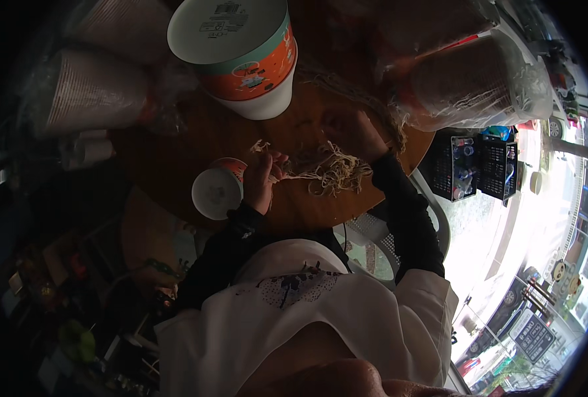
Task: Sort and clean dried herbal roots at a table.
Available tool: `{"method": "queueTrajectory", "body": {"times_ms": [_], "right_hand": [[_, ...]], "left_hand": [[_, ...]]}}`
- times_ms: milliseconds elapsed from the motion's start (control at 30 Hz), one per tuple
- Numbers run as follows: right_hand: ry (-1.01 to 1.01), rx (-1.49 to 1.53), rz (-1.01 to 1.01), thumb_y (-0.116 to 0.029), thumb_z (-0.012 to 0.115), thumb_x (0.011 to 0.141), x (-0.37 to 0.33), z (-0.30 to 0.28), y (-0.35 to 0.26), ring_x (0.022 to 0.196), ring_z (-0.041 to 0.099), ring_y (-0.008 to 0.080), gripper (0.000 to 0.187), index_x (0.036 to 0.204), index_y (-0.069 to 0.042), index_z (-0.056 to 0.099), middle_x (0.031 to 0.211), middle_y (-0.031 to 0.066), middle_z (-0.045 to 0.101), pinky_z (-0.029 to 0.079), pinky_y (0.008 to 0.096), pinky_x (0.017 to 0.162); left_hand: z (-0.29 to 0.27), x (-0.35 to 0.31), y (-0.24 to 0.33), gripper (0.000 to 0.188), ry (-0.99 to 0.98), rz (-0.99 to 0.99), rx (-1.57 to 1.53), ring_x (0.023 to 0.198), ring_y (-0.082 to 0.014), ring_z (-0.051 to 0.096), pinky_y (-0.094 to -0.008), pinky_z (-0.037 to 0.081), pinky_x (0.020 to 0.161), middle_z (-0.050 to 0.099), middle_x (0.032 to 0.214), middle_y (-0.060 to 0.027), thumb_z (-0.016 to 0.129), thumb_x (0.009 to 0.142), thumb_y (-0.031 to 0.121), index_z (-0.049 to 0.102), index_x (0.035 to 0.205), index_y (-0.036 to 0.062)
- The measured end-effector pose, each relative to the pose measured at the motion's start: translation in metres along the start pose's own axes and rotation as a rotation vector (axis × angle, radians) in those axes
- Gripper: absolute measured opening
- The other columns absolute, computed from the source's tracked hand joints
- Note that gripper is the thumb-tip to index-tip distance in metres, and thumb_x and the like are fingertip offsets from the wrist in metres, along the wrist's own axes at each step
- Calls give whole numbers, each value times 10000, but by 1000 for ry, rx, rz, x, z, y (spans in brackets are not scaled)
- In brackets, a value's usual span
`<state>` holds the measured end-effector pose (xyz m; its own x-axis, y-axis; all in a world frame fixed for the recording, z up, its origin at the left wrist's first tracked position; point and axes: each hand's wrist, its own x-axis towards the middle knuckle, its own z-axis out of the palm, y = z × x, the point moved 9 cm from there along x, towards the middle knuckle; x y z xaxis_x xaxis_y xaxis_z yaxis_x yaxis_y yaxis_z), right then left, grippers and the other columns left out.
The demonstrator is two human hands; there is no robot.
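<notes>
A loose tangle of pale, straw-coloured strings (pixel 339 173) lies on the round brown wooden table (pixel 300 208). My left hand (pixel 262 180) is closed on some of these strings at the left end of the tangle, and a frayed tuft sticks up above the fingers. My right hand (pixel 357 135) hovers over or rests at the far side of the tangle. Its fingers are in deep shadow, so their grip cannot be made out. Beside my left hand a small paper cup (pixel 218 192) with an orange printed side turns its white base toward me.
A large upside-down stack of printed paper tubs (pixel 244 66) stands at the table's far side. Plastic-wrapped cup stacks lie at the left (pixel 99 89) and right (pixel 469 83). More strands (pixel 367 99) trail along the far right. Black crates (pixel 462 169) with bottles sit beyond the table.
</notes>
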<state>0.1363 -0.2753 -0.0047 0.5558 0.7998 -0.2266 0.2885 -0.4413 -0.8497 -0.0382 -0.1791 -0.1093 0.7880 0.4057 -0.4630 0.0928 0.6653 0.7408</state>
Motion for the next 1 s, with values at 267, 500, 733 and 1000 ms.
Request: {"method": "queueTrajectory", "body": {"times_ms": [267,500,733,1000], "right_hand": [[19,415,-62,-54,576,808,-9,-8,-24,680,561,78,98,891,-8,551,762,26,584,474,228,593],[-53,399,-138,-76,571,827,-1,8,-47,727,582,93,156,961,0,544,816,46,598,486,228,628],[-38,584,20,-106,586,826,-29,13,12,873,581,110,297,1109,-23,546,956,64,615,488,256,699],[-177,168,111,-135,658,774,-69,64,108,896,572,119,339,1100,-90,573,938,37,617,477,276,746]], "left_hand": [[52,8,19,239,-142,59,32,632,-57,484,-259,458,664,602,1035,-105,481,921,249,551,1005,36],[103,7,24,171,-314,137,382,581,-48,441,-243,409,594,586,880,-66,482,922,186,540,977,34],[77,5,19,172,-196,-12,-72,520,-48,338,-247,348,533,509,676,-10,488,922,213,525,953,49],[39,-46,70,261,-124,-22,79,488,-50,317,-220,311,503,567,734,-48,434,942,290,523,906,47]]}}
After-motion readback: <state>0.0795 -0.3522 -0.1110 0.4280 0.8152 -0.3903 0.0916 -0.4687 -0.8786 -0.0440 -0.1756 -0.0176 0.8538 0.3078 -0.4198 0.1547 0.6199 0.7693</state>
